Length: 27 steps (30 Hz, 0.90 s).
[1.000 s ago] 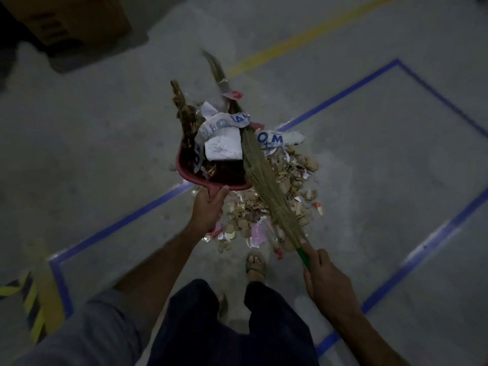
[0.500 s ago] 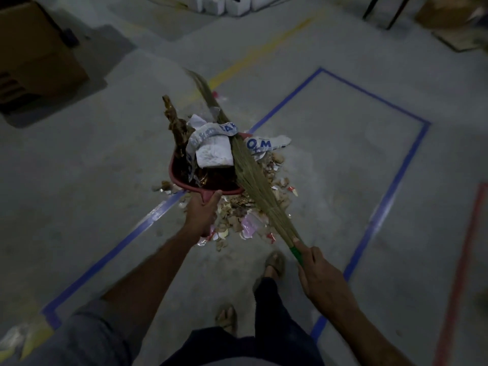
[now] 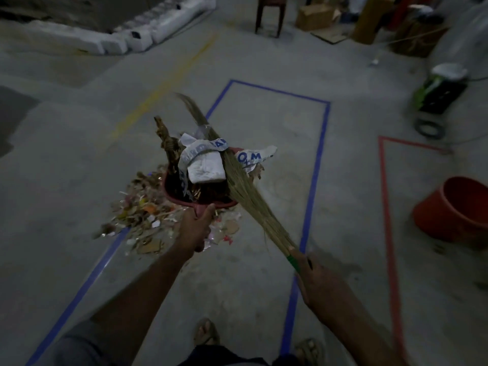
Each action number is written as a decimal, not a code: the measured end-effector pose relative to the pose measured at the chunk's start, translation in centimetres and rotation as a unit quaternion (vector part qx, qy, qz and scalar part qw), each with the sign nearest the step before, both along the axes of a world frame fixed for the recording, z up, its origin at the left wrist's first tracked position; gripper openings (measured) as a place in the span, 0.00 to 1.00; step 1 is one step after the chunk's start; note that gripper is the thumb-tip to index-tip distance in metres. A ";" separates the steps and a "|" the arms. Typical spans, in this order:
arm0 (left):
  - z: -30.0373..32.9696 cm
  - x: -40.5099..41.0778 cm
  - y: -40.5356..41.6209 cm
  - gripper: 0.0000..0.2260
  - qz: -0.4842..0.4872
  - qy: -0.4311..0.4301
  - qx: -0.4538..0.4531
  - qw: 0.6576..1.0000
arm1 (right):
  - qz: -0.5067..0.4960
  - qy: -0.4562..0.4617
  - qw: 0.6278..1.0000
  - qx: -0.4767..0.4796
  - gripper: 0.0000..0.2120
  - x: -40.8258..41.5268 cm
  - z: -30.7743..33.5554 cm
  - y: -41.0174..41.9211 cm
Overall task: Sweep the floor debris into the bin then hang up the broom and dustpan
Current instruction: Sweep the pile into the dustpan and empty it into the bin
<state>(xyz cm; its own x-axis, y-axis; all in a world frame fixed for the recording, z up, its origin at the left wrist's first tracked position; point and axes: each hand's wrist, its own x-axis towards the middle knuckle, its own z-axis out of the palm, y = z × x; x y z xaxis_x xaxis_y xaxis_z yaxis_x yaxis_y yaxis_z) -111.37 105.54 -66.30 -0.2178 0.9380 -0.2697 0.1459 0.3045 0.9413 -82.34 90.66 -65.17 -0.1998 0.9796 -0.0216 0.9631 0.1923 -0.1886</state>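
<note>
Dim concrete floor (image 3: 79, 159) marked with blue and red tape lines fills the view, seen from above by a person standing. Their left hand (image 3: 194, 229) curls around the handle of a red dustpan (image 3: 182, 199), thumb on top, holding it level and raised. Heaped in the pan are crumpled white paper with blue lettering (image 3: 206, 162) and brown scraps. Below and to the left of the pan, a pile of debris (image 3: 140, 215) lies on the floor across a blue line. The right hand (image 3: 317, 278) grips the green handle of a grass broom (image 3: 237, 180), whose bristles lie across the pan's load, apparently pinning it. An orange bin (image 3: 454, 212), tilted with its mouth open, sits well apart at the right edge. Carrying the load there likely calls for keeping the pan flat and the broom pressed down, since the paper overhangs the rim.
</note>
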 end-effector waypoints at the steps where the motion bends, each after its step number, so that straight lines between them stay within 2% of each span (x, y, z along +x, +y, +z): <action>1: 0.0 2.2 0.0 0.21 -0.007 0.002 0.001 1.000 | -0.009 -0.007 1.000 0.004 0.32 1.7 0.7 -0.6; 4: -0.1 8.7 -0.2 0.20 -0.031 -0.013 -0.016 0.999 | -0.032 -0.030 0.999 0.018 0.34 7.4 1.6 -2.3; 7: 0.1 16.3 -0.6 0.19 -0.069 -0.037 -0.024 0.997 | -0.070 -0.008 0.997 -0.004 0.36 14.1 0.9 -3.9; 19: 1.7 42.8 -0.2 0.18 -0.207 -0.032 -0.031 0.977 | -0.215 -0.026 0.976 -0.025 0.31 34.4 1.8 -9.6; 27: -0.4 60.1 3.8 0.18 -0.297 -0.026 -0.048 0.953 | -0.298 -0.022 0.954 -0.022 0.26 46.3 -0.4 -9.2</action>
<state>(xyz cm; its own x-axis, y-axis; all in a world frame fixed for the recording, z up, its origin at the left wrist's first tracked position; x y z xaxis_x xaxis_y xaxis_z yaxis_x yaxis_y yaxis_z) -51.23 109.34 -66.68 0.3601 0.8623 -0.3561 0.2734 0.2674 0.9240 -36.09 81.46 -65.61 0.3944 0.9169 -0.0613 0.9059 -0.3992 -0.1415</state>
